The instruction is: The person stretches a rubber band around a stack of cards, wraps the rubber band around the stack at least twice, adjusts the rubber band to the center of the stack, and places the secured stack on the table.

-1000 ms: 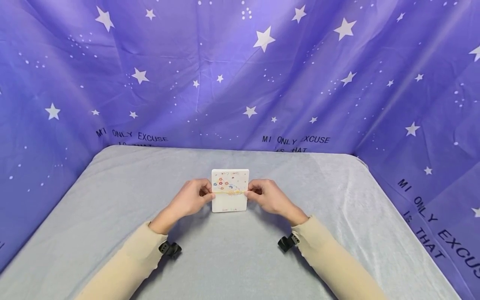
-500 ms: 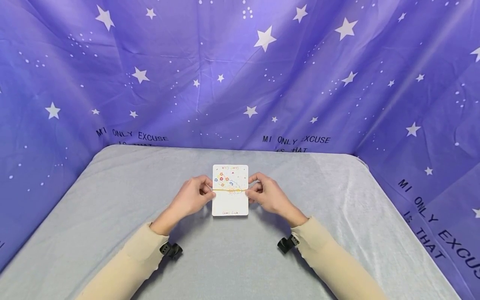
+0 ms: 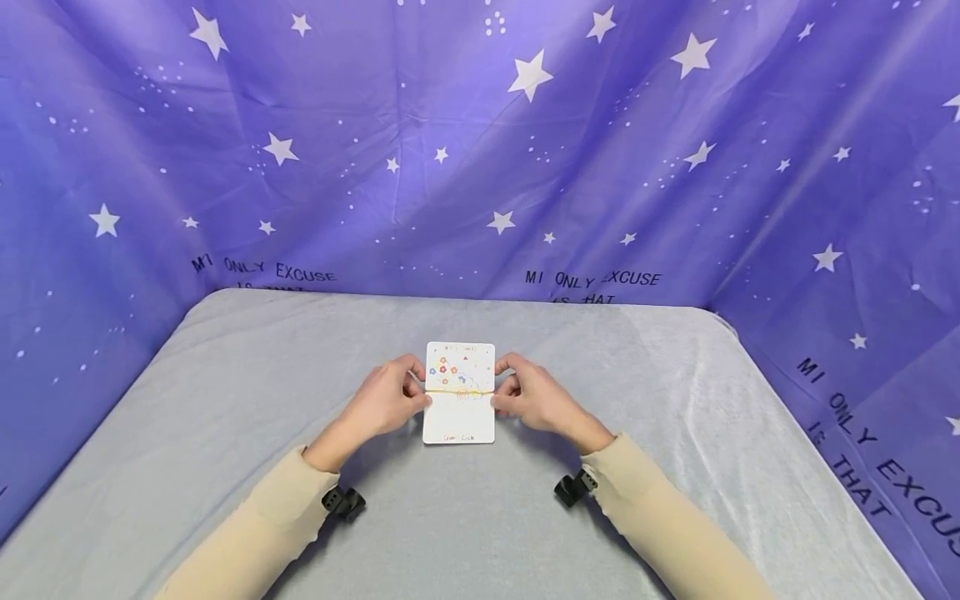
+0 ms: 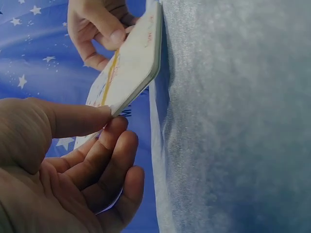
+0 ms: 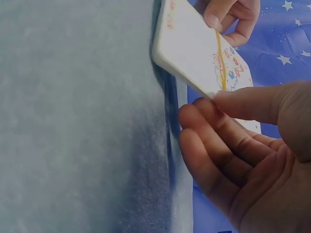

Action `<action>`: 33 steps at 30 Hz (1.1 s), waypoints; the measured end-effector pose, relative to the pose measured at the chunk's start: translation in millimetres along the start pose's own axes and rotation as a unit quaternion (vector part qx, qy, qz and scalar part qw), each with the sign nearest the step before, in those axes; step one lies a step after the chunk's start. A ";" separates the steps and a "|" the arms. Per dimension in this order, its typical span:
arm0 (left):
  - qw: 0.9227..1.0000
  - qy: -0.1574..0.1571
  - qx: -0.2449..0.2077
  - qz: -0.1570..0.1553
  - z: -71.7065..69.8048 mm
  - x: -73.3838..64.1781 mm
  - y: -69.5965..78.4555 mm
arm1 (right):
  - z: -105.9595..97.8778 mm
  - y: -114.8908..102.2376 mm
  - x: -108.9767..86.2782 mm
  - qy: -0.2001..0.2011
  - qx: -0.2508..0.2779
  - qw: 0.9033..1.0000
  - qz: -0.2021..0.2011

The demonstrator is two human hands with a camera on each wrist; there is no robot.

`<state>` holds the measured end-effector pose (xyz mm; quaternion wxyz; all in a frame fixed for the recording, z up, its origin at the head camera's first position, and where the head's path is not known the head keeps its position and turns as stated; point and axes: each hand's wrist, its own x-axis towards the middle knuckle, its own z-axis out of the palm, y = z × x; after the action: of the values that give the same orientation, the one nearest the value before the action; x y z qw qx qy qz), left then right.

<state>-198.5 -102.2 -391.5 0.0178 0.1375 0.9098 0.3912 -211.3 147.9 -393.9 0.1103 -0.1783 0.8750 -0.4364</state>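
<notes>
A small white notebook [image 3: 459, 421] with rounded corners is held between both hands in the head view. Coloured flowers and lettering decorate its face, and a thin yellow band [image 4: 111, 80] crosses its middle. My left hand [image 3: 390, 396] pinches the left edge near the band, thumb on top and fingertips beneath. On the opposite edge, my right hand [image 3: 536, 396] pinches in the same way. Both wrist views show the notebook tilted, with its side edge [image 5: 182, 75] visible. Its underside is hidden, and I cannot tell whether it touches the table.
A grey cloth [image 3: 465, 525] covers the table. Purple curtains [image 3: 450, 100] with white stars hang behind it and at both sides. Each sleeve cuff carries a small black camera, one on the left [image 3: 343, 502] and one on the right [image 3: 573, 488].
The notebook has tipped so that more of its face shows, and its near edge has come closer to me. Both hands keep their pinch and have shifted only slightly.
</notes>
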 end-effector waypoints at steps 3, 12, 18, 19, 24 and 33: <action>1.000 -0.012 0.003 -0.007 0.6 0.3 -1.4 | 0.7 0.7 -0.3 -0.012 -0.017 1.000 -0.005; 0.998 -0.044 0.036 -0.014 1.5 1.2 -4.6 | 1.4 2.4 0.2 -0.016 -0.065 0.998 -0.023; 0.996 -0.064 0.065 -0.017 1.7 -0.1 -5.4 | 2.0 4.4 -0.6 -0.013 -0.109 0.993 -0.038; 0.995 -0.065 0.070 -0.017 1.5 -0.2 -5.4 | 2.0 4.2 -0.7 -0.013 -0.115 0.992 -0.039; 0.993 -0.072 0.096 -0.023 1.4 -0.2 -6.1 | 2.5 4.6 -0.7 -0.022 -0.140 0.989 -0.037; 0.987 -0.079 0.139 -0.027 3.2 -1.5 -8.2 | 2.8 6.0 -2.0 -0.038 -0.153 0.987 -0.034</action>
<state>-198.6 -105.7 -399.7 0.0811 0.1441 0.9545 0.2482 -209.8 150.1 -400.3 0.1004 -0.2389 0.9201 -0.2935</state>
